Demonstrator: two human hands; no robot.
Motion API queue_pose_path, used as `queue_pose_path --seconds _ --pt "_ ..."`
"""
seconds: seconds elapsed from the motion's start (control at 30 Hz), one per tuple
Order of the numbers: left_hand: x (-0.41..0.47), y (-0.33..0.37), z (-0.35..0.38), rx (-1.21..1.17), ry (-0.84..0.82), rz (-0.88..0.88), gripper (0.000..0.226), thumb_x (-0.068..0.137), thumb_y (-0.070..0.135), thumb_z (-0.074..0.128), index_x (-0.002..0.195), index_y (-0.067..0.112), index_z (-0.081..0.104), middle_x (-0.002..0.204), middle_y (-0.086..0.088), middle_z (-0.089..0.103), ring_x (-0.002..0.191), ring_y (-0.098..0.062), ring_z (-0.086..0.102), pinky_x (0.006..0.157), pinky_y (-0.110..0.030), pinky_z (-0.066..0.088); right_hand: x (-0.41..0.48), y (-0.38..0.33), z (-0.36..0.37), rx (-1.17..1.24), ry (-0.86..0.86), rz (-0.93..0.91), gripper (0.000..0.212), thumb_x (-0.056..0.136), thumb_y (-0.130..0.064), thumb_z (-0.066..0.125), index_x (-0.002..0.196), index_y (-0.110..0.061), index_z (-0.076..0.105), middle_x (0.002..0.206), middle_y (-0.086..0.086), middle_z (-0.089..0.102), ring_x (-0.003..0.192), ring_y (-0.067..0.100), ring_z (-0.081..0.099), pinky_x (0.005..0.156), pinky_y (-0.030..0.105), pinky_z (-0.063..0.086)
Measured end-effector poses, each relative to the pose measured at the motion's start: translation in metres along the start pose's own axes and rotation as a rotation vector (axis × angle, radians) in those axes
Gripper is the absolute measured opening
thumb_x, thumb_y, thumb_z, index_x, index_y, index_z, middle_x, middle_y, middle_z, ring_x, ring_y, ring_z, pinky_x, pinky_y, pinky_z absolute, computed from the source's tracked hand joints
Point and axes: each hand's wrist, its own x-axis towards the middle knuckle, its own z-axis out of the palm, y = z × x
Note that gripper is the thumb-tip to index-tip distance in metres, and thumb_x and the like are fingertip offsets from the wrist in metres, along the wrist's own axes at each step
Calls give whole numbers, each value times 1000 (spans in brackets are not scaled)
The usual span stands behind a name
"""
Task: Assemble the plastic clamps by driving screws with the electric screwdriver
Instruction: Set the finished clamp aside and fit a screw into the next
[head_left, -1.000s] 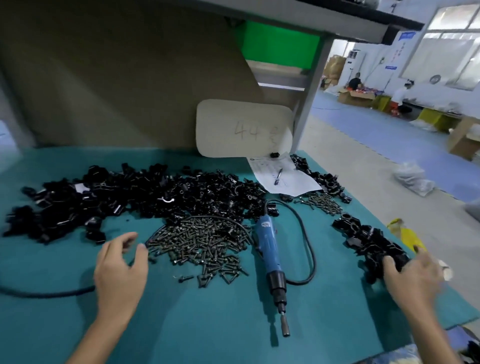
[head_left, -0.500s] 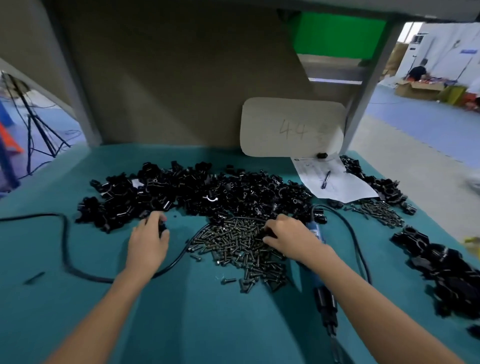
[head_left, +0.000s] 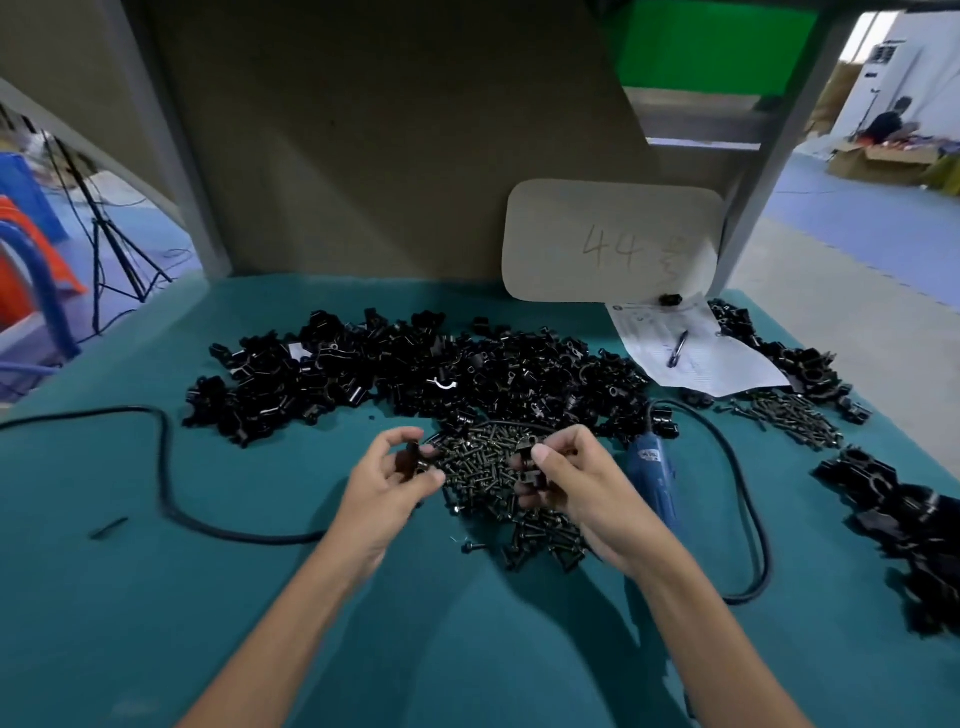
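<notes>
My left hand (head_left: 387, 480) pinches a small black plastic clamp piece (head_left: 410, 461) just left of the screw pile (head_left: 498, 467). Above the same pile my right hand (head_left: 576, 478) grips another black clamp piece (head_left: 530, 462). A wide heap of black clamp parts (head_left: 415, 374) lies behind the screws. The blue electric screwdriver (head_left: 655, 478) rests on the green table (head_left: 156, 597) to the right of my right hand, partly hidden by my wrist, and its black cord (head_left: 748, 519) loops around it.
A black cable (head_left: 166, 483) curves across the table's left side. Assembled clamps (head_left: 914, 525) are piled at the right edge. A paper sheet with a pen (head_left: 691, 353), a second small screw pile (head_left: 795, 415) and a card marked 44 (head_left: 613, 244) sit at the back right.
Both hands have lifted from the piles and come toward each other over the screws, each now holding a black clamp piece. The view has shifted a little.
</notes>
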Motion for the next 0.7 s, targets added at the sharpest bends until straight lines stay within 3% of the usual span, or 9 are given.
queue_pose_path --seconds 0.17,0.27,0.47,0.6,0.7 --pt "-18 -20 11 417 2 265 31 92 27 73 119 39 65 114 23 68 111 0 63 100 -32 51 2 12 11 -163 -19 -88 9 102 -25 62 110 -25 62 111 7 71 95 13 66 77 28 56" --pt "-28 -23 12 536 4 297 44 92 44 70 134 46 56 123 36 59 119 11 54 98 -13 41 5 20 5 -219 -57 -89 18 100 -30 65 114 -41 67 116 -5 72 111 7 66 88 26 56" --pt "-28 -22 18 598 7 362 39 84 23 82 120 32 71 114 31 64 112 8 58 98 -18 46 10 39 7 -362 -121 -107 35 100 -26 66 132 -38 63 130 -24 65 125 -3 57 105 25 47" --pt "-28 -24 18 577 -32 326 38 85 32 80 122 33 70 118 30 64 115 6 58 99 -17 46 11 45 8 -433 -89 -132 34 100 -25 66 129 -42 62 129 -25 65 125 -4 57 110 33 48" --pt "-29 -22 19 555 -20 353 35 85 42 75 119 42 68 115 30 65 111 6 61 90 -9 46 10 46 11 -406 -91 -145 33 98 -18 68 125 -38 64 126 -19 68 124 1 59 110 36 48"
